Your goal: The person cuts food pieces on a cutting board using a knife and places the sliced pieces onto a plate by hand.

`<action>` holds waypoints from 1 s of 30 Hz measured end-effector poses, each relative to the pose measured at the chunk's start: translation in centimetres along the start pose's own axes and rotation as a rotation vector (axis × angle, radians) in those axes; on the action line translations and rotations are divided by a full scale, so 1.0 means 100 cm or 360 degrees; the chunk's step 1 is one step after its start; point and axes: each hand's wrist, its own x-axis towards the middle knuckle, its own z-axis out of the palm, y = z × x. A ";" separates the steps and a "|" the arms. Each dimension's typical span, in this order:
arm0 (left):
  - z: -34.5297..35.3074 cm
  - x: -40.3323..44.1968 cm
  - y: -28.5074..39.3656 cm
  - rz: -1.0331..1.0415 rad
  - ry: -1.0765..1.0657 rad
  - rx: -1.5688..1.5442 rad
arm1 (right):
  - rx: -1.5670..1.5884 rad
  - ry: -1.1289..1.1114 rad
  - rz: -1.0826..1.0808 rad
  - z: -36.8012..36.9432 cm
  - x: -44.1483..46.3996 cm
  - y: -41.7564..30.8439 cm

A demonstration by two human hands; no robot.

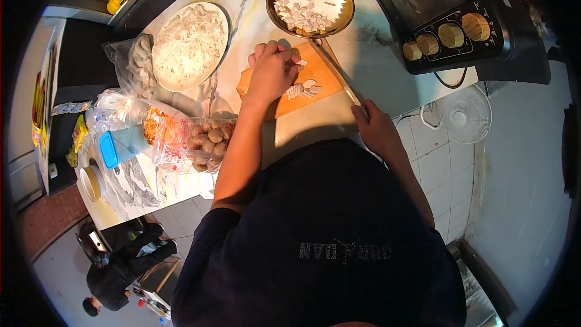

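Note:
My right hand (376, 126) is closed round the handle of a knife (339, 77), whose blade slants up and left over the orange cutting board (330, 86). Over the board's upper left part is my left hand (273, 68), fingers curled, with a pale piece of food (301, 62) at its fingertips. Several pale slices (304, 89) lie on the board below that hand. Just beyond the board, small cut pieces (302, 15) lie in a dark-rimmed round plate (347, 15).
A white plate (226, 42) of shredded food stands at the left, near bags of brown balls (209, 142) and a blue-lidded container (109, 149). An oven (448, 36) with wooden knobs is at the right. Another person (112, 278) sits far off at the lower left.

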 end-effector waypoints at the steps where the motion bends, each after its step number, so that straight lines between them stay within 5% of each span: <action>1: 0.001 0.000 0.000 -0.0006 0.0035 0.0005 | -0.0012 0.0018 -0.0069 0.004 0.002 0.003; 17: -0.011 -0.003 -0.019 -0.0218 -0.0022 -0.0281 | -0.0320 -0.0080 -0.0202 0.015 0.010 -0.005; 30: -0.004 0.004 0.005 -0.0572 0.0032 -0.0042 | -0.0566 -0.0200 -0.0127 0.008 0.011 -0.023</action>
